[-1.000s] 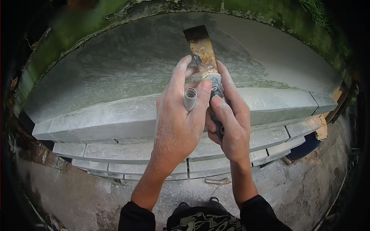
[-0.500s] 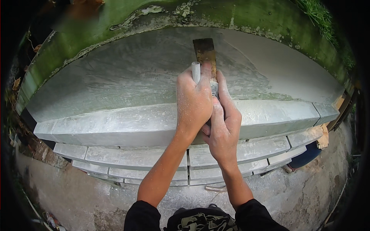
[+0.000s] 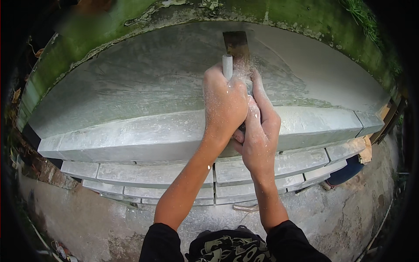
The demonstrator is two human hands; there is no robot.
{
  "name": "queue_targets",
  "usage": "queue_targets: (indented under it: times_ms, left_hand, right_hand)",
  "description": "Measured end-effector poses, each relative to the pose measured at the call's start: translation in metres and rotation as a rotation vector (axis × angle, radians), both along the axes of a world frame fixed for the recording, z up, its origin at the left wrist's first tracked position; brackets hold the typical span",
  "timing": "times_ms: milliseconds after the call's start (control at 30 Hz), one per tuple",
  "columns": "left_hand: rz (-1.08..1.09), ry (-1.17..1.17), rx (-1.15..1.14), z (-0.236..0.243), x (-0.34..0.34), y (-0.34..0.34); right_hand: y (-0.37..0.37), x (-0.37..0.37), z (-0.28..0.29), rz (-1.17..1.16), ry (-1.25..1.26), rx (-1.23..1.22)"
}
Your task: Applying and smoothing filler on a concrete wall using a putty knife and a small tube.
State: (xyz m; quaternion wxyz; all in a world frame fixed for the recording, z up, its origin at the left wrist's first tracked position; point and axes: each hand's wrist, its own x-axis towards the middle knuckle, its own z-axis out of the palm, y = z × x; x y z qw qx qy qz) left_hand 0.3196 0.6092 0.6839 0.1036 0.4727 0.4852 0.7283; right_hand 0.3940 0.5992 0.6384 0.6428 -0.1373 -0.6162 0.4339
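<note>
A scraper with a flat, rectangular, brown-stained blade (image 3: 236,41) lies against the grey, scratched wall face (image 3: 148,74). Round its handle my right hand (image 3: 261,131) is closed, thumb and forefinger along the tool. Pressed close on the left, my left hand (image 3: 224,98) makes a fist around a whitish round rod (image 3: 227,67), whose end sticks up above the knuckles. Whether rod and scraper are one tool, I cannot tell; the fingers hide where they would meet. White dust coats both hands, and pale specks fly around the blade and over the forearms.
Below the wall face runs a pale stone ledge (image 3: 131,135), with stepped slabs (image 3: 148,175) under it. Green, flaking paint covers the curved border (image 3: 174,17) above. A dark blue rounded thing (image 3: 345,172) and brown paper (image 3: 365,150) lie at right, over the concrete ground (image 3: 87,222).
Both hands and the scraper have moved a little farther up the wall face. Far more dust and specks now hang in the air. The view has shifted slightly.
</note>
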Motion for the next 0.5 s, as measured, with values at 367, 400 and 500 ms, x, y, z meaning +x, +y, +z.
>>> queue_targets:
  times_ms: [367, 400, 500]
  left_hand:
    - [0.007, 0.047, 0.032, 0.013, 0.004, 0.003]
    - [-0.015, 0.023, -0.01, 0.018, 0.004, 0.002]
    - [-0.003, 0.041, 0.025, 0.009, 0.007, 0.002]
  right_hand:
    - [-0.003, 0.01, 0.011, 0.012, -0.034, -0.04]
    - [-0.002, 0.01, 0.015, 0.02, -0.023, -0.02]
    - [0.001, 0.01, 0.009, -0.011, -0.027, 0.017]
